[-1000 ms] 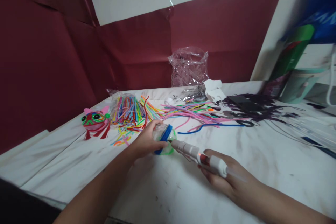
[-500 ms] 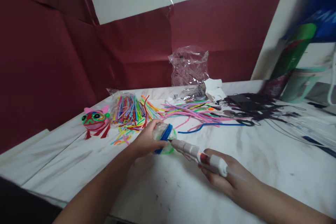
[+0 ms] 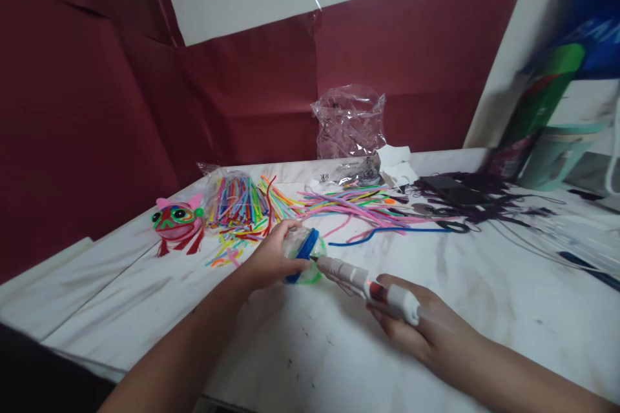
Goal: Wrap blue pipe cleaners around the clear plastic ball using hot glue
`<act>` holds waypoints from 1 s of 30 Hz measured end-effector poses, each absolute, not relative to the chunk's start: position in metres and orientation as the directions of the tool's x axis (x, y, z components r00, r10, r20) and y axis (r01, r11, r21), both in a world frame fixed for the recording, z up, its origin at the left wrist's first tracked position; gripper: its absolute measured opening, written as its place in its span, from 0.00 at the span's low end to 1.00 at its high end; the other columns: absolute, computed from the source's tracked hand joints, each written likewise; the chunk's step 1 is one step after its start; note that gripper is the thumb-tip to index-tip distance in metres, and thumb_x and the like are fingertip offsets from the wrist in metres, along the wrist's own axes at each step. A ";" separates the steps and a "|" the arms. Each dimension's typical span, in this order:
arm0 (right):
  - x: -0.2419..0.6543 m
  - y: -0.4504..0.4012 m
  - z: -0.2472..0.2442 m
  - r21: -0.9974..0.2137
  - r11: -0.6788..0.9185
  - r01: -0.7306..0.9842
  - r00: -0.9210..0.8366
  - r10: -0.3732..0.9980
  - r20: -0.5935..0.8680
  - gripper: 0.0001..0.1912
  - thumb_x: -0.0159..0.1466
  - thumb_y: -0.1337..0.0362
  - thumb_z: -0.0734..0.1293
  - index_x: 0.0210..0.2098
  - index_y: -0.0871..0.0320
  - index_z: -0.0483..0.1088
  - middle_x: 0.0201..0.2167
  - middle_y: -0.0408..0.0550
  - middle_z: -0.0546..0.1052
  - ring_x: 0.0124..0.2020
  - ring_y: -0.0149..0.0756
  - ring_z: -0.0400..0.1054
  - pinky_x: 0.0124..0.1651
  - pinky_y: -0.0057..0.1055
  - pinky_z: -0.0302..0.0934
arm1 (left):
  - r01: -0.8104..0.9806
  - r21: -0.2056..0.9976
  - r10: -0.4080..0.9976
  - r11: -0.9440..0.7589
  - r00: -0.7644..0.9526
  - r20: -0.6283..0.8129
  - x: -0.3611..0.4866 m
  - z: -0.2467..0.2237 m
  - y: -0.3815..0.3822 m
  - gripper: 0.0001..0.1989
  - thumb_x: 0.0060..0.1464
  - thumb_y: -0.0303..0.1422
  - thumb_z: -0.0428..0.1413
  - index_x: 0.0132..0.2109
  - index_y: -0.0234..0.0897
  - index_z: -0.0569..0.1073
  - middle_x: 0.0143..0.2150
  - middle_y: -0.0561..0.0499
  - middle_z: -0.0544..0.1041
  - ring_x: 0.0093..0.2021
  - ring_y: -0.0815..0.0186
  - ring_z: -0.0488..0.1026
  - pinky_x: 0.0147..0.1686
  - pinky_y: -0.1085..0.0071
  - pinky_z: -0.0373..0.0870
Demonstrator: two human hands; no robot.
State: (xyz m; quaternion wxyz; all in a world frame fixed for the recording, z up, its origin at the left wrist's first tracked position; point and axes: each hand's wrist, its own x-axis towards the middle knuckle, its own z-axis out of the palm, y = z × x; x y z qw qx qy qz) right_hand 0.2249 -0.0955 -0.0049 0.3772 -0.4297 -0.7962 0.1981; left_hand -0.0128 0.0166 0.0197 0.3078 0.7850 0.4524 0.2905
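My left hand (image 3: 274,257) is closed around a clear plastic bottle piece (image 3: 294,242) on the table. A blue pipe cleaner band (image 3: 307,248) wraps round it, with green pipe cleaner (image 3: 316,274) toward its right end. My right hand (image 3: 411,329) grips a white hot glue gun (image 3: 356,279) whose orange light is on. Its dark nozzle meets the blue band, close to my left thumb; whether glue is coming out is too small to tell. A clear glue stick shows faintly at the gun's rear.
A decorated pink-and-red animal figure (image 3: 177,226) stands at left. Behind my hands lie bagged pipe cleaners (image 3: 237,201), loose pink ones (image 3: 358,210) and cut scraps. Black-handled scissors (image 3: 455,226), a dark phone (image 3: 453,191), purple strands (image 3: 504,190) and a green cup (image 3: 559,155) are at right.
Almost nothing differs. Both hands, the bottle piece and the glue gun keep the same positions, with the nozzle still at the blue band.
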 end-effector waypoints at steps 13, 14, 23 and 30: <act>0.227 -0.093 -0.006 -0.629 0.542 0.557 -0.315 0.839 0.444 0.06 0.62 0.66 0.58 0.27 0.55 0.60 0.22 0.41 0.66 0.22 0.30 0.63 0.24 0.24 0.59 | 0.516 0.760 0.886 -0.396 0.433 0.169 -0.013 0.019 0.018 0.35 0.37 0.31 0.63 0.55 0.41 0.63 0.55 0.46 0.68 0.54 0.52 0.67 0.51 0.61 0.63; 0.227 -0.093 -0.006 -0.631 0.542 0.555 -0.321 0.839 0.439 0.06 0.62 0.66 0.58 0.27 0.55 0.60 0.22 0.41 0.66 0.22 0.30 0.63 0.24 0.24 0.59 | 0.513 0.762 0.886 -0.395 0.433 0.168 -0.014 0.019 0.018 0.35 0.36 0.31 0.63 0.54 0.41 0.63 0.55 0.46 0.69 0.54 0.52 0.67 0.51 0.61 0.63; 0.234 -0.092 -0.006 -0.595 0.537 0.598 -0.277 0.835 0.475 0.06 0.63 0.64 0.57 0.30 0.55 0.62 0.24 0.44 0.71 0.25 0.34 0.67 0.28 0.27 0.63 | 0.498 0.790 0.892 -0.359 0.431 0.134 -0.014 0.023 0.018 0.35 0.35 0.31 0.63 0.54 0.41 0.64 0.54 0.47 0.69 0.52 0.52 0.68 0.49 0.61 0.65; 0.288 -0.085 0.020 -0.295 0.571 0.766 -0.409 0.787 0.461 0.04 0.59 0.69 0.59 0.33 0.56 0.64 0.28 0.47 0.73 0.25 0.35 0.70 0.28 0.28 0.63 | 0.286 0.920 0.910 -0.267 0.390 0.143 -0.020 0.024 0.026 0.31 0.39 0.31 0.61 0.53 0.42 0.62 0.49 0.48 0.71 0.50 0.53 0.70 0.43 0.62 0.68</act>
